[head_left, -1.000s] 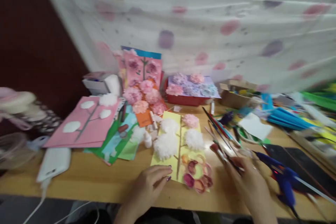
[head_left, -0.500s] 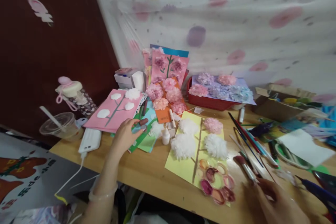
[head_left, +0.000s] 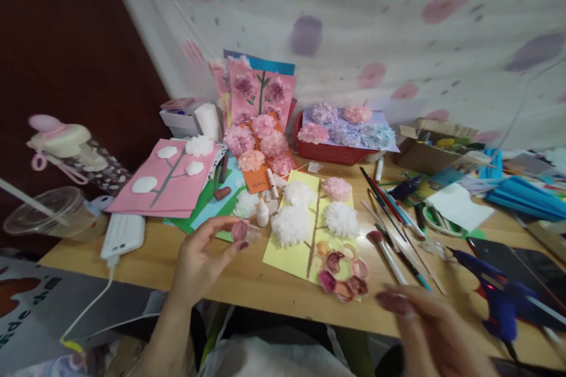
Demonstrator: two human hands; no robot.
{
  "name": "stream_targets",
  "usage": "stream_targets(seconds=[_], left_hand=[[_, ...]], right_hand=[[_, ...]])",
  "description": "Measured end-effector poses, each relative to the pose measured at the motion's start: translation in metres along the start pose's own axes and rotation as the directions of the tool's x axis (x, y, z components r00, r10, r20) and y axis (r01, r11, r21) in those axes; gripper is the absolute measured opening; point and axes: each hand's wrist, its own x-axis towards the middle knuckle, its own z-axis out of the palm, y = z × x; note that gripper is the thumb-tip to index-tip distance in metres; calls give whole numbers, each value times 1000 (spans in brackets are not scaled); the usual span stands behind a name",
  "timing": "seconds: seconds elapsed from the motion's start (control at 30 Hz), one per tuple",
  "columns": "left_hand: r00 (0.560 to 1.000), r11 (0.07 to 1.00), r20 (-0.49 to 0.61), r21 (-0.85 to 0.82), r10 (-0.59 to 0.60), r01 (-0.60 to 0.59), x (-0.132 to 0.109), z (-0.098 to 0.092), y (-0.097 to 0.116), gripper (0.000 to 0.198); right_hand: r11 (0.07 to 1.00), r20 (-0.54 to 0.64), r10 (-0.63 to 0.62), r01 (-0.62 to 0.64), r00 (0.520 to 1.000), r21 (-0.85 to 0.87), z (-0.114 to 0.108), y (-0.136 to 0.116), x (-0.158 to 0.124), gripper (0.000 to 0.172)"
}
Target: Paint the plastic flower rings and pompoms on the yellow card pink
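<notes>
My left hand (head_left: 201,253) is raised over the front of the table, pinching a small round pink piece with clear plastic (head_left: 241,231) between thumb and fingers. My right hand (head_left: 428,324) hovers at the table's front right, smeared by motion. Nearest to it are a makeup brush (head_left: 389,259) lying on the table and a clear flower-shaped palette (head_left: 342,271) with pink and brown colours. The palette rests on the lower corner of a yellow sheet (head_left: 283,256). On that sheet are white fluffy paper flowers (head_left: 292,225), a pink flower (head_left: 337,188) and a brown stem.
A small white bottle (head_left: 262,213) stands left of the yellow sheet. Farther left lie a pink card (head_left: 128,197), a power bank (head_left: 124,235), a cup (head_left: 53,218) and a tumbler (head_left: 88,147). A blue glue gun (head_left: 499,288) and phone (head_left: 499,259) lie right. Behind stands a red basket (head_left: 327,152).
My left hand has come away from the green and blue sheets and now holds the small pink piece. My right hand has moved off the makeup brush. The view has turned right.
</notes>
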Motion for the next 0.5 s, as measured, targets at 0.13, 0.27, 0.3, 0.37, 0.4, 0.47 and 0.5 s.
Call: stream_targets(seconds=[0.13, 0.27, 0.3, 0.37, 0.4, 0.47, 0.5], left_hand=[[976, 961, 137, -243, 167, -130, -29, 27, 25, 19], [951, 949, 204, -261, 231, -174, -43, 46, 23, 28], [949, 954, 221, -248, 225, -169, -44, 48, 20, 29], [940, 960, 265, -233, 216, -155, -46, 51, 16, 29], [935, 962, 285, -232, 211, -147, -46, 53, 14, 27], [933, 963, 304, -242, 193, -121, -44, 56, 14, 22], [934, 964, 311, -248, 177, -100, -43, 58, 15, 19]], right_hand=[[807, 639, -123, -298, 759, 509, 47, -31, -8, 40], [440, 757, -64, -662, 651, 607, 79, -28, -13, 35], [375, 755, -48, -689, 654, 620, 82, -25, -15, 37], [289, 756, -27, -718, 655, 633, 83, -18, -20, 40], [258, 757, -22, -728, 653, 636, 82, -14, -21, 40], [215, 757, -12, -738, 653, 640, 78, -10, -23, 39], [205, 753, -8, -736, 657, 645, 76, -8, -24, 38]])
